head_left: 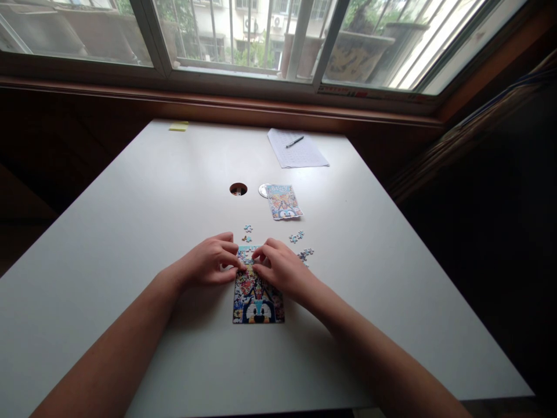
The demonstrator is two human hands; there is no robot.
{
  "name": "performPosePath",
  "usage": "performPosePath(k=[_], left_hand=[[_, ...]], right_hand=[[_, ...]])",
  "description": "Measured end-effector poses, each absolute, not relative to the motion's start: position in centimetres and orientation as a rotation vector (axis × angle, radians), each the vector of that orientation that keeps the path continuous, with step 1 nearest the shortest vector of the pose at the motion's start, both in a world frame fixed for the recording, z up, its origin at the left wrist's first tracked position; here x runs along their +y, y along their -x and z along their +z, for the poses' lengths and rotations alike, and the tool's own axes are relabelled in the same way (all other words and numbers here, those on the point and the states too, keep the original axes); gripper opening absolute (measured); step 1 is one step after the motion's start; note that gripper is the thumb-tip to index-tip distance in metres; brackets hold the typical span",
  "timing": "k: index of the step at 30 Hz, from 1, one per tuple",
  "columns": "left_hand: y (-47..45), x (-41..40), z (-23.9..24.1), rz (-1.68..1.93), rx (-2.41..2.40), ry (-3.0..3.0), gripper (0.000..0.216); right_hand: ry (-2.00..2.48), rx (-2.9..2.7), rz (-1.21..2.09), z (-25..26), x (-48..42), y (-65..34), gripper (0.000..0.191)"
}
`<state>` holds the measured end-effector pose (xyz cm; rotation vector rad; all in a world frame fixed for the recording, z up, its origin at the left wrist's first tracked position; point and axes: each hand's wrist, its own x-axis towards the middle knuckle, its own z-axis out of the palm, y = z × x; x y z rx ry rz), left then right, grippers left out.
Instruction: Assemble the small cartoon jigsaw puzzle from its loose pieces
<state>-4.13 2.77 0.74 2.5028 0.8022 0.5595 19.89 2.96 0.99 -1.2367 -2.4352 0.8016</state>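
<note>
A mostly assembled jigsaw puzzle (259, 302) lies flat on the white table, a blue dog face at its near end and uneven gaps toward its far end. At its upper left edge, my left hand (215, 259) is closed, with thumb and finger tips pressed against the edge. My right hand (281, 268) reaches over the upper right part in a pinch. Anything between those fingertips is too small to make out. Loose puzzle pieces (248, 229) lie beyond the puzzle, and more pieces (306, 254) are scattered beside my right hand.
Farther back, a picture sheet (285, 203) with the same dog overlaps a round silvery disc (263, 190). Left of it is a round hole (238, 189) in the table (108, 232). Paper sheets (300, 154) with a pen (295, 142) and a yellow note (178, 126) lie near the window.
</note>
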Motion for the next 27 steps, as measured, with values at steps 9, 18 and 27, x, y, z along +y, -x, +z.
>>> performPosePath(k=[9, 18, 27], left_hand=[[4.18, 2.73, 0.71, 0.562, 0.792, -2.506, 0.023], [4.25, 2.71, 0.84, 0.529, 0.801, -2.506, 0.025], [3.96, 2.50, 1.23, 0.503, 0.812, -2.532, 0.023]], right_hand=[[1.213, -2.460, 0.773, 0.89, 2.88, -20.02, 0.011], [1.221, -2.460, 0.751, 0.90, 2.82, -19.90, 0.011], [1.224, -2.457, 0.694, 0.40, 2.51, -19.74, 0.012]])
